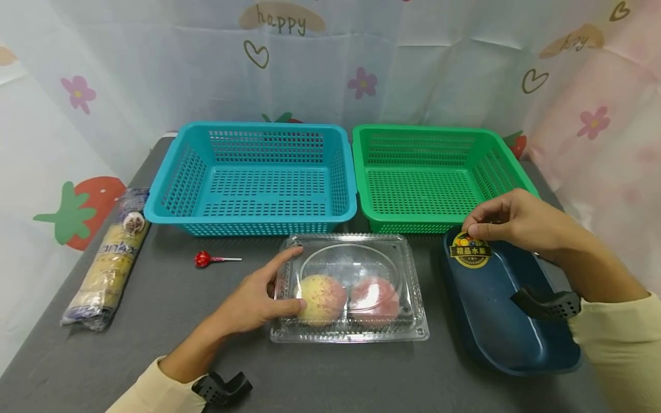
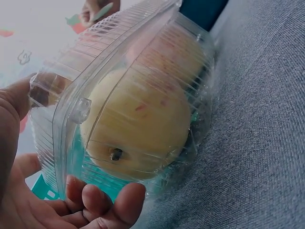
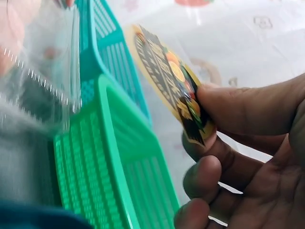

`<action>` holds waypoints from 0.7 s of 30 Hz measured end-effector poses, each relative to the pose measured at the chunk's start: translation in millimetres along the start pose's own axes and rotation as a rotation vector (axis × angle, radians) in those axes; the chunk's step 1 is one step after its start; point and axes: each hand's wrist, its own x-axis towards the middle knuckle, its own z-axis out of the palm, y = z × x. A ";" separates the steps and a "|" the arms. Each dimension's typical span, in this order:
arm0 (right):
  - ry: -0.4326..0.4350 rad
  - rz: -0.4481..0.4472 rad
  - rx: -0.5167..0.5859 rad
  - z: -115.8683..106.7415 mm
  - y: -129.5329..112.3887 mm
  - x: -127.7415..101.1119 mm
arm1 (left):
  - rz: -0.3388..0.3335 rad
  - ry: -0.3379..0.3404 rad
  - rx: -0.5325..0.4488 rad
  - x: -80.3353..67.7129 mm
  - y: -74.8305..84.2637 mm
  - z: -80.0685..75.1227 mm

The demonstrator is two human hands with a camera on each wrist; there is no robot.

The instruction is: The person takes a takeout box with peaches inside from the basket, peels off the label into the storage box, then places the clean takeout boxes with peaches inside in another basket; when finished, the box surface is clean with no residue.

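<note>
A clear plastic fruit box [image 1: 356,244] with its lid down stands on the grey table. Two peach-like fruits lie inside, a yellow one with red specks [image 1: 321,298] and a pink one [image 1: 374,299]. My left hand [image 1: 253,301] grips the box by its left side, thumb near the front and index finger near the back corner. Over the dark blue tray [image 1: 508,321], my right hand [image 1: 521,223] pinches an oval black and gold fruit sticker [image 1: 471,251] between thumb and index finger. In the right wrist view the sticker [image 3: 169,86] is held up by its edge.
Behind the box stand a blue basket [image 1: 250,221] and a green basket [image 1: 413,219], side by side. A red lollipop [image 1: 203,259] lies left of my left hand. Farther left is a long wrapped pack of bread-like food [image 1: 111,267]. A printed curtain [image 1: 206,63] hangs behind.
</note>
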 end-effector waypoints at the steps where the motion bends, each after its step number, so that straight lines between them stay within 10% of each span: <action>1: -0.008 0.001 0.005 -1.9 3.5 -1.9 | -0.001 -0.001 0.003 0.2 0.0 0.0; 21: -0.172 0.013 0.020 -14.1 72.1 -18.8 | -0.022 -0.004 -0.016 0.8 0.1 0.6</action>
